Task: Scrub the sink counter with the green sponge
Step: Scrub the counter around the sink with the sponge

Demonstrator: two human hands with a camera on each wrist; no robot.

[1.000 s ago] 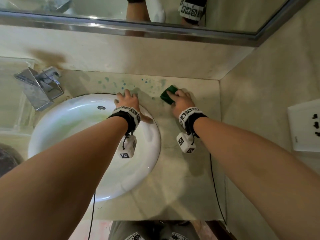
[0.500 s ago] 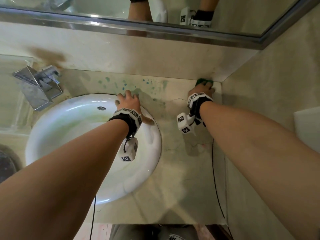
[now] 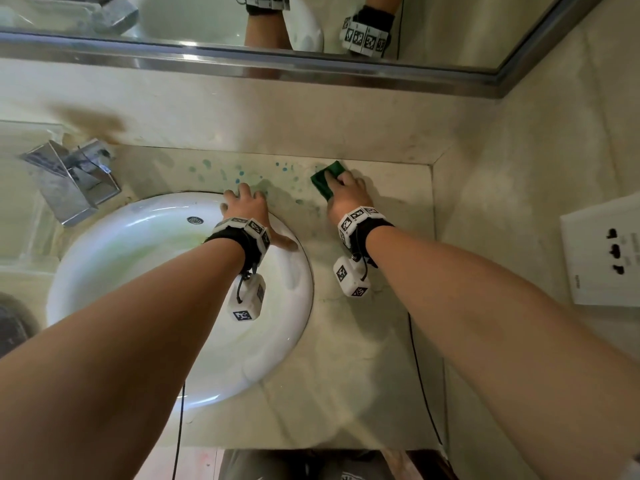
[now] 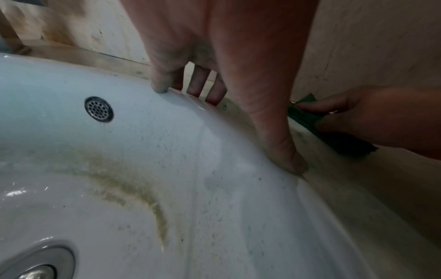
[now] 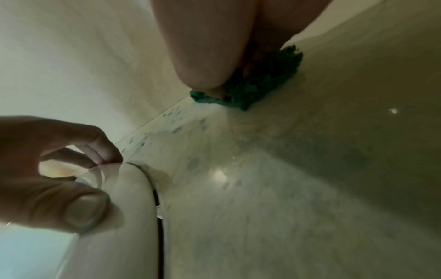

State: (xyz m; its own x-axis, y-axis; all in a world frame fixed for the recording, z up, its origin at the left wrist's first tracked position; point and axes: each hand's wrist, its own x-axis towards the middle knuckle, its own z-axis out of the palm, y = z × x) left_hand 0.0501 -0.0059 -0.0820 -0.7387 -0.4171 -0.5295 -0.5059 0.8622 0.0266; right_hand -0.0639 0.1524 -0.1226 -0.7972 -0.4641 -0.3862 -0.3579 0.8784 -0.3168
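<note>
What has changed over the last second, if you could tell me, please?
The right hand, pressing the green sponge, swept right to the back corner, then came back left toward the blue spots. The left hand stayed braced on the basin rim.

sponge [image 3: 325, 180] on counter [image 3: 374, 341] | basin [image 3: 284, 327] left | faucet [image 3: 71, 181] far-left

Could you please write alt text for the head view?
A right hand presses a green sponge onto a beige counter dotted with teal spots, while the left hand rests on the white basin's rim.
</note>
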